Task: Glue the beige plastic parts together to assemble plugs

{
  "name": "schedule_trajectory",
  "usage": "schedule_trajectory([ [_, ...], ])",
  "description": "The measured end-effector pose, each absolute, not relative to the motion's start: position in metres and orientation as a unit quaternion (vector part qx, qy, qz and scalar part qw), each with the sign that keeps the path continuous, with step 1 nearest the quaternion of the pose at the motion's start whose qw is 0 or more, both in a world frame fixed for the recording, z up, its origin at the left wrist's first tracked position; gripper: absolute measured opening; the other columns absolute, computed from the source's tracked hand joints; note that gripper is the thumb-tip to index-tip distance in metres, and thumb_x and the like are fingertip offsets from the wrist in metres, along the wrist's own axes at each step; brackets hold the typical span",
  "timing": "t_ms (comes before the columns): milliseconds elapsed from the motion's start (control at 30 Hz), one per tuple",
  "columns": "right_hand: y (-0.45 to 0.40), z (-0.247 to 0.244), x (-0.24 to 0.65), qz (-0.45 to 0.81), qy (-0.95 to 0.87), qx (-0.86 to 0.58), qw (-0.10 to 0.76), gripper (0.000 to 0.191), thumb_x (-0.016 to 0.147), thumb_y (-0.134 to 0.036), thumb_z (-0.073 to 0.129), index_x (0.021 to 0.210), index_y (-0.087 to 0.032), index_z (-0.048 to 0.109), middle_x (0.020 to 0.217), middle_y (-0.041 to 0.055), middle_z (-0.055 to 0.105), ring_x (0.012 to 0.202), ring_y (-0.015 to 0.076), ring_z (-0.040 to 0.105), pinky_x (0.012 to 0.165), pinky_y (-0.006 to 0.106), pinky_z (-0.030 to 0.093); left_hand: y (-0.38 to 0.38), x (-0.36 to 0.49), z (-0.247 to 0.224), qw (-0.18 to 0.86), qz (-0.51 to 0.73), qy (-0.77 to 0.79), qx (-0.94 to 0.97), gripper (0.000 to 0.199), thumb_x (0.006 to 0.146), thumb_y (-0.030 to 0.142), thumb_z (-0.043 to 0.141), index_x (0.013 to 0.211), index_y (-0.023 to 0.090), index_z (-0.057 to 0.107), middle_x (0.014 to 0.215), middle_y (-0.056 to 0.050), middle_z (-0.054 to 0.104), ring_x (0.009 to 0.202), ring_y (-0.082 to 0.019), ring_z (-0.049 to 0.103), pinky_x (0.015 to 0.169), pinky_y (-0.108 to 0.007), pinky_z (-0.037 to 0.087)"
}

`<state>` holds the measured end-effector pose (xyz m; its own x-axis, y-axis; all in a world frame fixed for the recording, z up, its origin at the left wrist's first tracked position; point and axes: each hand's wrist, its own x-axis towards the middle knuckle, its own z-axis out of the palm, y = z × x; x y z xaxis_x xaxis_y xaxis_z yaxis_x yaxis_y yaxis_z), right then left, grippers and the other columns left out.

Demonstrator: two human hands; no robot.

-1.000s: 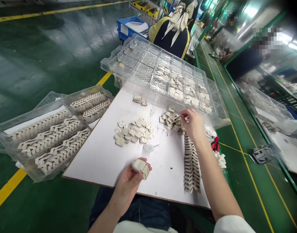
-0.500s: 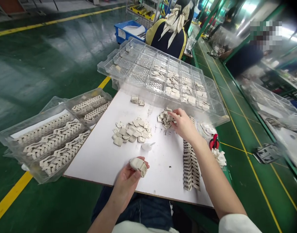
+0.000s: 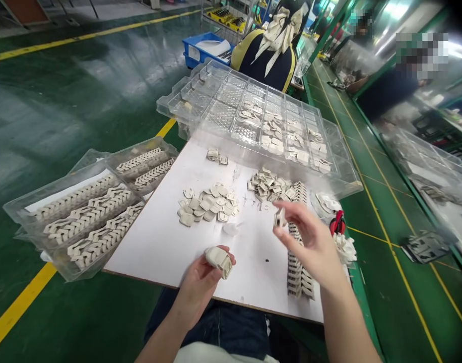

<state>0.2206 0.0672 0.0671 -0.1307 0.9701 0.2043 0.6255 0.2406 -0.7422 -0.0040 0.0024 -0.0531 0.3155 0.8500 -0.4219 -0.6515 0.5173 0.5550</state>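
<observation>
Left hand [image 3: 199,282], over the near edge of the board [image 3: 249,272], grips a casing [image 3: 216,256], probably for steadiness; right hand [image 3: 312,242], over the board's right side, pinches a part [image 3: 279,220], likely for precision.

The held part [image 3: 216,257] is showing beige against a white worktop [image 3: 249,277]. Yellow lines [image 3: 22,305] are striping the green floor [image 3: 87,317]

No text, label or number can be read. Dark marks [image 3: 266,206] on the tabletop [image 3: 155,252], nearer its right edge than its left, are too faint to make out.
</observation>
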Motion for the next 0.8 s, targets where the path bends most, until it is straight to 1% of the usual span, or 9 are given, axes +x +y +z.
schedule_trajectory([
  [67,0.042,0.060,0.207,0.302,-0.669,-0.572,0.365,0.029,0.090,-0.038,0.073,0.118,-0.030,0.068,0.088,0.0019,0.058,0.086,0.0202,0.058,0.081,0.034,0.050,0.002,-0.005,-0.050,0.798,0.467,0.345,0.162,0.049,0.069,0.049,0.091,0.109,0.023,0.078,0.100,-0.010,0.075,0.103,-0.027,0.064,0.098,-0.042,0.045],
  [133,0.024,0.049,0.192,0.396,-0.594,-0.571,0.406,0.028,0.086,-0.040,0.077,0.110,-0.028,0.067,0.087,0.0016,0.062,0.083,0.0191,0.060,0.076,0.032,0.050,-0.001,-0.007,-0.041,0.789,0.462,0.354,0.199,0.048,0.068,0.051,0.091,0.104,0.022,0.079,0.098,-0.011,0.074,0.100,-0.027,0.064,0.090,-0.039,0.048],
  [233,0.011,0.030,0.170,0.545,-0.417,-0.544,0.483,0.031,0.083,-0.043,0.080,0.091,-0.025,0.057,0.077,-0.0017,0.064,0.067,0.0151,0.059,0.065,0.029,0.048,-0.009,-0.011,-0.025,0.741,0.468,0.387,0.286,0.042,0.067,0.049,0.091,0.097,0.022,0.081,0.111,-0.013,0.072,0.103,-0.030,0.062,0.084,-0.035,0.048],
  [333,0.007,0.017,0.153,0.611,-0.307,-0.520,0.512,0.042,0.078,-0.052,0.082,0.077,-0.024,0.051,0.067,-0.0033,0.059,0.058,0.0133,0.053,0.057,0.027,0.043,-0.018,-0.016,-0.013,0.681,0.459,0.416,0.391,0.032,0.068,0.040,0.091,0.094,0.025,0.084,0.137,-0.014,0.064,0.115,-0.035,0.059,0.095,-0.039,0.048],
  [433,0.005,0.012,0.141,0.621,-0.284,-0.521,0.511,0.045,0.075,-0.061,0.081,0.070,-0.021,0.060,0.073,0.0004,0.060,0.065,0.0139,0.051,0.061,0.028,0.044,-0.023,-0.015,-0.010,0.648,0.424,0.399,0.491,0.027,0.071,0.030,0.089,0.098,0.029,0.085,0.150,-0.012,0.058,0.129,-0.040,0.054,0.111,-0.045,0.040],
  [533,0.002,0.011,0.135,0.632,-0.260,-0.530,0.503,0.046,0.081,-0.064,0.074,0.068,-0.021,0.066,0.074,0.0007,0.057,0.070,0.0151,0.049,0.066,0.028,0.045,-0.022,-0.010,-0.012,0.634,0.418,0.389,0.522,0.028,0.073,0.029,0.088,0.100,0.032,0.085,0.155,-0.011,0.054,0.142,-0.043,0.046,0.119,-0.050,0.033],
  [633,-0.001,0.012,0.130,0.655,-0.239,-0.530,0.482,0.044,0.084,-0.064,0.071,0.076,-0.021,0.072,0.076,0.0006,0.058,0.068,0.0145,0.047,0.065,0.027,0.043,-0.021,-0.006,-0.014,0.627,0.430,0.404,0.508,0.028,0.075,0.032,0.087,0.102,0.032,0.085,0.160,-0.010,0.049,0.149,-0.044,0.037,0.123,-0.052,0.030],
  [733,-0.003,0.013,0.125,0.686,-0.216,-0.528,0.452,0.048,0.080,-0.068,0.073,0.080,-0.020,0.077,0.073,0.0009,0.060,0.067,0.0145,0.048,0.062,0.026,0.043,-0.020,-0.008,-0.017,0.636,0.423,0.392,0.513,0.029,0.076,0.030,0.086,0.105,0.032,0.084,0.161,-0.009,0.046,0.152,-0.042,0.035,0.124,-0.053,0.031],
  [800,-0.005,0.013,0.122,0.712,-0.196,-0.519,0.431,0.051,0.076,-0.070,0.075,0.078,-0.019,0.077,0.074,0.0025,0.065,0.070,0.0163,0.055,0.067,0.028,0.048,-0.019,-0.012,-0.019,0.629,0.427,0.377,0.530,0.032,0.076,0.028,0.086,0.107,0.033,0.083,0.159,-0.009,0.049,0.154,-0.041,0.032,0.124,-0.052,0.030],
])
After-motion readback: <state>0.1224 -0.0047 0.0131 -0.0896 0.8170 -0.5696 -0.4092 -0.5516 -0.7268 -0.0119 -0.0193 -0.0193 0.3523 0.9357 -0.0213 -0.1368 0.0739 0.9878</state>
